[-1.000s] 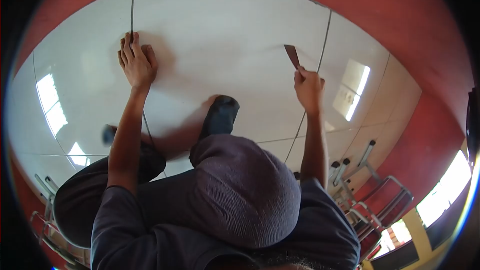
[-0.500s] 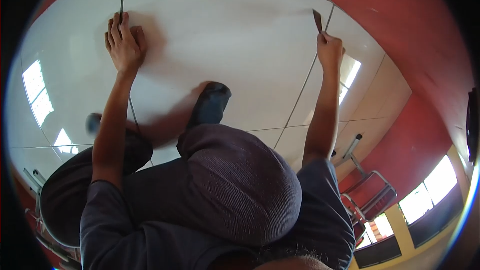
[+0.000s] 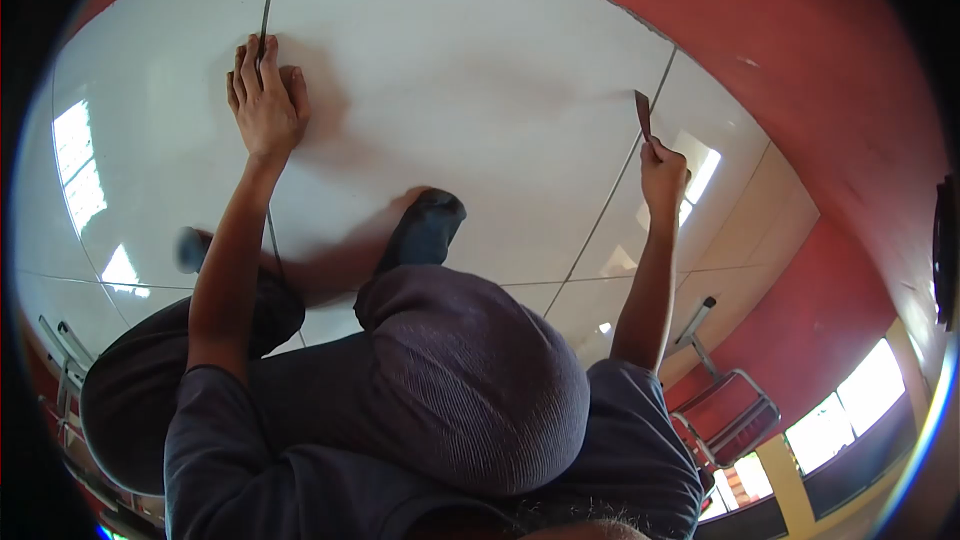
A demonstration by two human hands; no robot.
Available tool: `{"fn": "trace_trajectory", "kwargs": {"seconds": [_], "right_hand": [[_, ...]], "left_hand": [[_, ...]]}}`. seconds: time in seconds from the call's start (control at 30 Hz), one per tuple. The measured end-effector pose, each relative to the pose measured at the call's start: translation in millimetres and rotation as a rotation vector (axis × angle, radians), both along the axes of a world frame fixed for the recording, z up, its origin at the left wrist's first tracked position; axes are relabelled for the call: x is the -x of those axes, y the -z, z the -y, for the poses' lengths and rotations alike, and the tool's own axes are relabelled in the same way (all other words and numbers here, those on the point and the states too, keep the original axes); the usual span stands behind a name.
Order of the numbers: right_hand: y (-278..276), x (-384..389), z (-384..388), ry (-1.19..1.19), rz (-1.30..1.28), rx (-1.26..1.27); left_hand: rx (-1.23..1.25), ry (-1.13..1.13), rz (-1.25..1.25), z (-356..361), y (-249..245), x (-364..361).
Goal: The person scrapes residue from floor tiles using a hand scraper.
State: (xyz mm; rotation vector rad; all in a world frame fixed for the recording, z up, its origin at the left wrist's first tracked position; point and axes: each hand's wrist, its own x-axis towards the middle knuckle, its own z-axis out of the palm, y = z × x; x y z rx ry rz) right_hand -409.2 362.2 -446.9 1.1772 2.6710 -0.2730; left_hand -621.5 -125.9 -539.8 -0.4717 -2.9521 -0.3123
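My left hand (image 3: 267, 108) lies palm-down on the glossy white tiled floor (image 3: 440, 40), its fingers stretched forward along a dark grout line. In my right hand (image 3: 664, 180) is a flat scraper (image 3: 642, 114), gripped in a closed fist. Its dark, wide blade points away from me, with the tip at the tile close to another grout line. The scraper's handle is mostly hidden inside the fist.
A red wall (image 3: 800, 80) curves along the far and right edges of the floor. My socked foot (image 3: 428, 224) and bent knee (image 3: 480, 370) are between my arms. Metal-framed chairs stand at the right (image 3: 730, 415) and lower left.
My right hand and the scraper have come nearer to my body along the grout line. The whole view has shifted a little; my left hand stays flat on the tile.
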Motion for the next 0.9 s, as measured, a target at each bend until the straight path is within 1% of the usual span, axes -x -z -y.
{"fn": "trace_trajectory", "kwargs": {"seconds": [0.03,0.1,0.13,0.23,0.27,0.3,0.37,0.4,0.43,0.47,0.57,0.6,0.63,0.7,0.77,0.83,0.9], "right_hand": [[-6,11,-5,-0.031,0.071,-0.06],[-16,46,-22,-0.067,0.154,-0.004],[-25,56,-16,-0.029,0.086,0.059],[-14,10,-13,-0.149,0.133,-0.047],[-21,-3,4,-0.073,0.107,-0.002],[-10,-13,15,-0.089,-0.061,-0.07],[-4,-10,-9,-0.128,0.041,-0.069],[-12,14,-15,-0.112,0.133,-0.091],[-6,28,-31,-0.168,0.095,-0.094],[-13,45,-29,-0.136,0.004,-0.006],[-21,26,-9,-0.134,0.118,-0.025],[-23,1,3,-0.142,0.161,0.016],[-16,-23,17,-0.143,0.033,0.004],[12,-42,10,-0.329,-0.254,-0.11],[1,8,3,-0.19,0.108,-0.089],[-1,52,9,-0.062,-0.126,0.027],[-12,38,20,-0.121,0.053,0.021]], "left_hand": [[-0.013,0.002,-0.012,1,0,1],[-0.046,0.026,-0.021,0,0,0],[-0.04,0.03,-0.005,0,-1,-7],[-0.028,0.027,-0.018,-1,-3,0],[-0.015,0.027,-0.014,1,-2,-2],[-0.004,0.025,-0.017,1,0,-1],[0.003,0.019,-0.036,2,2,1],[-0.007,0.028,-0.045,2,2,2],[-0.022,0.038,-0.05,0,3,0],[-0.026,0.041,-0.029,0,3,-8],[-0.03,0.045,-0.039,1,0,-1],[-0.024,0.044,-0.04,1,-1,-3],[-0.021,0.039,-0.049,0,1,-1],[-0.027,0.023,-0.085,1,6,6],[-0.032,0.054,-0.082,2,8,0],[-0.025,0.054,-0.029,0,5,-10],[-0.027,0.054,-0.045,0,0,5]]}}
